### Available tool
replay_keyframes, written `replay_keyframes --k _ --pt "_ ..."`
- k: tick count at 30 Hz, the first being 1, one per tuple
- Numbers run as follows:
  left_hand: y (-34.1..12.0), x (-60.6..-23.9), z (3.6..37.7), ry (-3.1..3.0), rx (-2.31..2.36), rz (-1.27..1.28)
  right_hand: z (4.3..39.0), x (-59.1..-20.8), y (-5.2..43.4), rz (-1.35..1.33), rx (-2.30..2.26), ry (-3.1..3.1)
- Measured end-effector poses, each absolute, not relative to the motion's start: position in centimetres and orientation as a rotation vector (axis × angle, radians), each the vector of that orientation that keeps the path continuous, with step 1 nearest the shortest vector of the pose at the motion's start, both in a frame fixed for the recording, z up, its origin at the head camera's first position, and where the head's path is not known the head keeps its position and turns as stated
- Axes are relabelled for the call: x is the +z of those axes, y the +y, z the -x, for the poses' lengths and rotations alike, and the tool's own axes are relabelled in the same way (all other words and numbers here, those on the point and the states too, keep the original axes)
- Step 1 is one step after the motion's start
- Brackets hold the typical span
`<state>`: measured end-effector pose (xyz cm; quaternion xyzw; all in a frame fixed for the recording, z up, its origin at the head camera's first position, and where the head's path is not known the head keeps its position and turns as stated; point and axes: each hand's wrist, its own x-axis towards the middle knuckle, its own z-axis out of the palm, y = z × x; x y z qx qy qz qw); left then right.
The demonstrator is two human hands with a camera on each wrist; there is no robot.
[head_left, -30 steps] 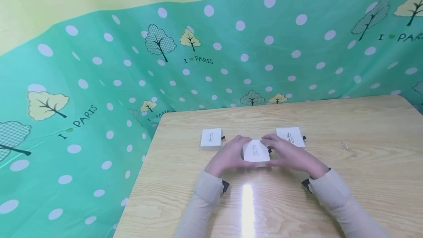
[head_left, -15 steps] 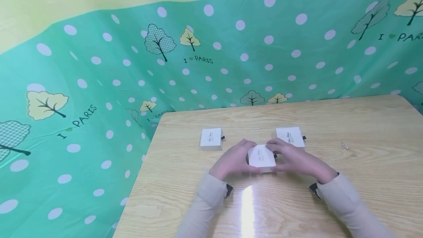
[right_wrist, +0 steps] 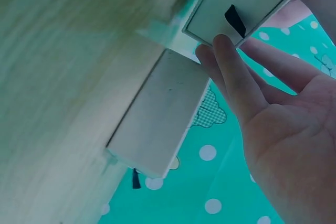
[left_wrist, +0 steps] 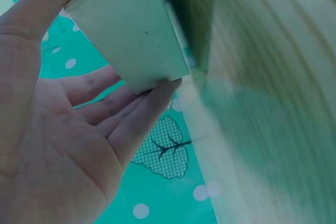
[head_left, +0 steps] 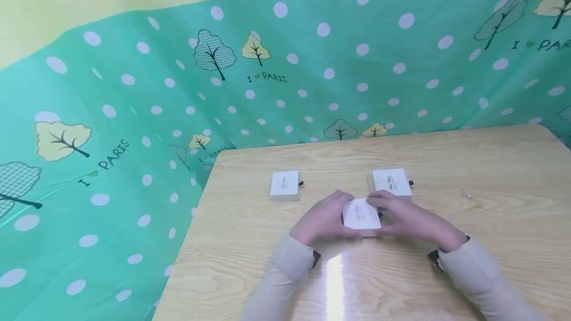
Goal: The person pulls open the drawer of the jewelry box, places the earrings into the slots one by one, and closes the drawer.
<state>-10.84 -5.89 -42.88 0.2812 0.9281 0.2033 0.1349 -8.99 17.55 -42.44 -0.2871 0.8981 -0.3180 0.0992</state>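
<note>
Both hands hold a small white box [head_left: 361, 214] with dark print on its lid, close over the wooden table. My left hand [head_left: 324, 217] pinches the box's left end, thumb on the near side and fingers at the far side. At the opposite end my right hand [head_left: 412, 221] grips it likewise. In the right wrist view, a black ribbon tab [right_wrist: 235, 21] sticks out of that end, between thumb and fingers. The left wrist view shows the plain end face [left_wrist: 128, 32] with fingertips at its edge.
Two similar white boxes with black tabs lie on the table [head_left: 250, 241]: one at the back left [head_left: 284, 185], another [head_left: 390, 181] just behind my right hand. A tiny shiny item [head_left: 466, 193] lies farther right. A green dotted curtain [head_left: 303, 88] hangs behind.
Both hands have moved right and a little toward me, carrying the white box along. The other two boxes have stayed in place.
</note>
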Motion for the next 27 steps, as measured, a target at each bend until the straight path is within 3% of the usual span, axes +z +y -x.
replay_keyframes --k 27 --pt "-4.8 -43.9 10.3 2.728 0.538 -0.833 8.4 -43.2 18.0 0.900 -0.952 2.674"
